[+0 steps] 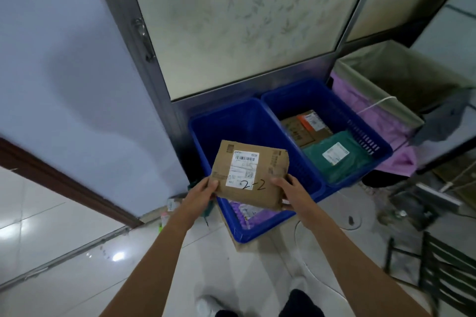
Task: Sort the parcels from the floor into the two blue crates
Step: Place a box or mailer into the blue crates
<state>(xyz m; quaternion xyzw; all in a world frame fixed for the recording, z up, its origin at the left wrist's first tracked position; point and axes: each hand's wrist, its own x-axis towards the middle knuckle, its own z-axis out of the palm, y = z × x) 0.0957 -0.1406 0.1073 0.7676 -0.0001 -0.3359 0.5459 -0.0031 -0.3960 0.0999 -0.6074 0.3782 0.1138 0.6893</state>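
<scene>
A brown parcel (248, 175) marked "2-2" is held clamped at its near corners by the left grip (205, 189) and the right grip (287, 188), above the left blue crate (231, 123).

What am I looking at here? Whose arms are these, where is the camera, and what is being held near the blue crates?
There is no machine here: the grip is simply a person's own bare hands. The single picture comes from a wide-angle camera worn on the head, looking down, so the arms reach in from the bottom edge. The left hand and the right hand hold a brown cardboard parcel by its near corners; "2-2" is handwritten on it. Beyond it, on the tiled floor, two blue crates stand side by side. The left crate holds a purple parcel. The right crate holds a green parcel and brown boxes.
</scene>
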